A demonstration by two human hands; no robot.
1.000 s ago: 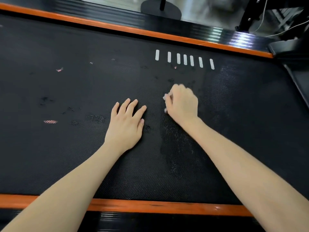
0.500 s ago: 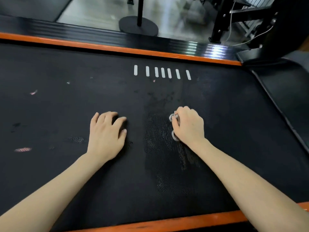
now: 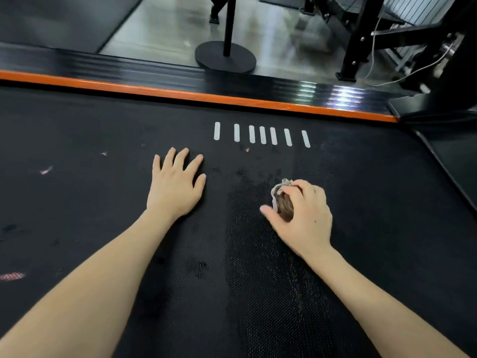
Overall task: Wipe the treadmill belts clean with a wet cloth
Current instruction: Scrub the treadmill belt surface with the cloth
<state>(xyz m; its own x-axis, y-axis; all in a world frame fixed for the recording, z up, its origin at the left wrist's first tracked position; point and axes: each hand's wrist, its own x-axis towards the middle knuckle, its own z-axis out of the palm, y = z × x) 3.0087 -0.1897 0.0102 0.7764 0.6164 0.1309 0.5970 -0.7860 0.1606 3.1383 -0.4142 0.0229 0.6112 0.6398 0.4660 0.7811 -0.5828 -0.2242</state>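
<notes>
- Right under the wrists, the belt (image 3: 374, 267) has a darker, damp-looking band (image 3: 258, 267) running up between the forearms toward the right hand. My guess is that's the strip that's been wiped.
- A few dark blotches (image 3: 200, 267) sit beside that band on the left-arm side, so even the middle isn't finished, I'd say.
- Left hand (image 3: 175, 187) lies flat on the belt, fingers straight and spread, holding nothing. Looks like it's just propping.
- Right hand (image 3: 304, 215) is off to its right, fingers curled round a scrunched-up cloth (image 3: 282, 200) and pressing it onto the belt at the top of the damp band.
- Out past the left hand's outer side there are pinkish specks (image 3: 46, 171) on dry belt, so that whole side looks left to do. Early-to-middle of the job, I reckon.
- Plenty of open belt either side of both hands for long sweeps.
- To the right of the right hand the belt stops at a black side panel (image 3: 454, 151), the nearer limit that way.
- Just beyond the fingertips: a row of white bars (image 3: 262, 135) on the belt.
- Past those, the orange trim (image 3: 206, 95) marks the far edge, then a ribbed black rail (image 3: 129, 65), then a round stand base (image 3: 225, 56) on the floor.
</notes>
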